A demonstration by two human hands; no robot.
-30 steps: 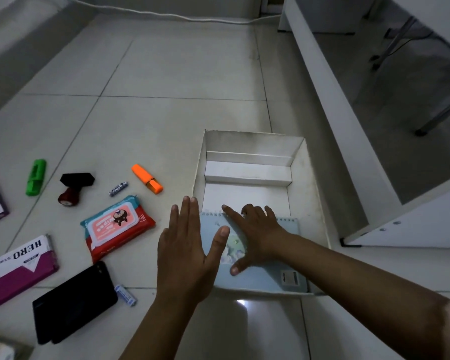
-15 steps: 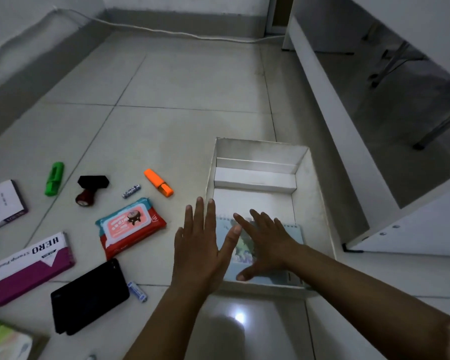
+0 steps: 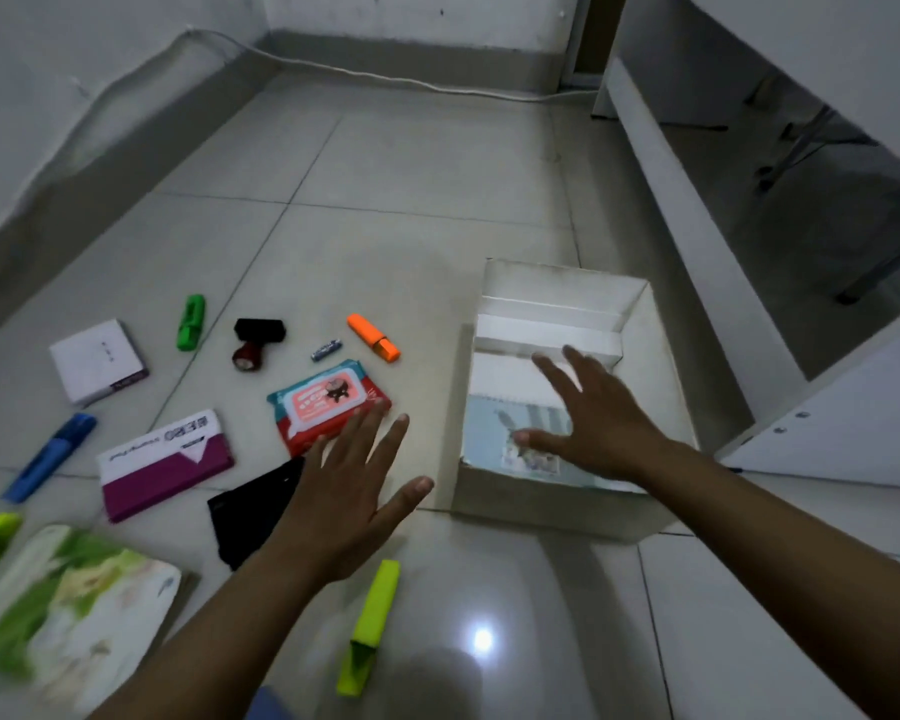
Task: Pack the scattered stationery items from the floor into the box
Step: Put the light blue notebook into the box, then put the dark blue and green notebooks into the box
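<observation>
A white open box (image 3: 666, 356) stands on the tiled floor at right, with a pale blue spiral notebook (image 3: 489, 433) lying flat inside. My right hand (image 3: 598, 418) hovers over the notebook, fingers spread, holding nothing. My left hand (image 3: 354, 491) is spread open above the floor left of the box, over a black flat case (image 3: 250, 511) and near a red wet-wipes pack (image 3: 323, 402). Scattered around lie an orange highlighter (image 3: 374, 337), a green highlighter (image 3: 191, 322), a yellow highlighter (image 3: 369, 626), a blue marker (image 3: 49, 457), a purple-and-white box (image 3: 165, 462) and a small battery (image 3: 326, 350).
A black-and-red stamp (image 3: 254, 343), a white notepad (image 3: 97, 361) and a green floral tissue pack (image 3: 68, 610) lie at left. White furniture (image 3: 697, 241) runs along the right of the box. A cable (image 3: 385, 77) follows the far wall.
My left hand has moved left, away from the box and over the floor items. My right hand has lifted off the notebook. The view has swung left, showing more items.
</observation>
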